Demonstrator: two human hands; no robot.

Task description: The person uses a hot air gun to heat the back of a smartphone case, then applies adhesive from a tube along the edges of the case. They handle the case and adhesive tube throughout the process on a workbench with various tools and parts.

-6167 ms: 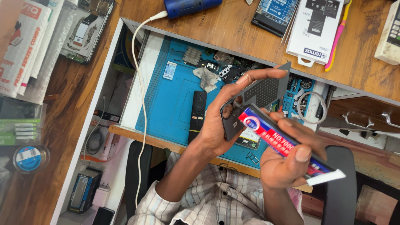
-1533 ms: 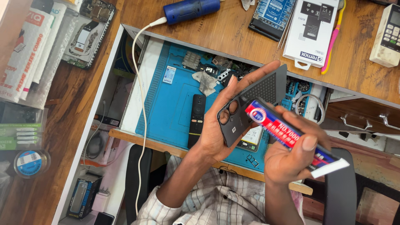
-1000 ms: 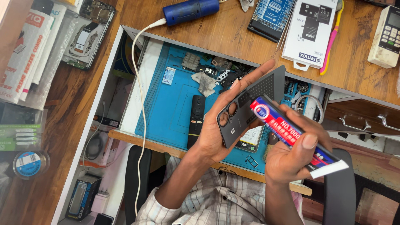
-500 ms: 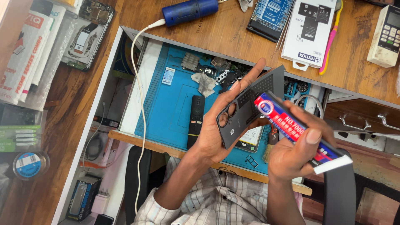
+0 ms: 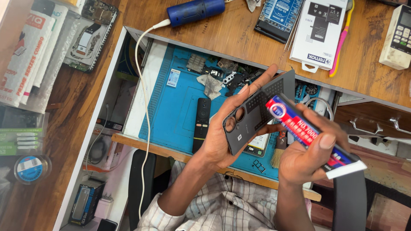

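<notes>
Head view: left hand (image 5: 222, 137) grip is clamped on a dark grey plastic phone back cover with camera cutouts (image 5: 257, 113), inner side tilted up, likely so the rim is reachable. Right hand (image 5: 310, 152) grip is wrapped tight round a red, white and blue glue tube (image 5: 310, 134), its far end lying on the cover's upper part. Just beyond the left grip, on the blue rubber repair mat (image 5: 180, 107), lies a slim black remote (image 5: 201, 124). Wooden worktop (image 5: 239, 38) sits further out.
</notes>
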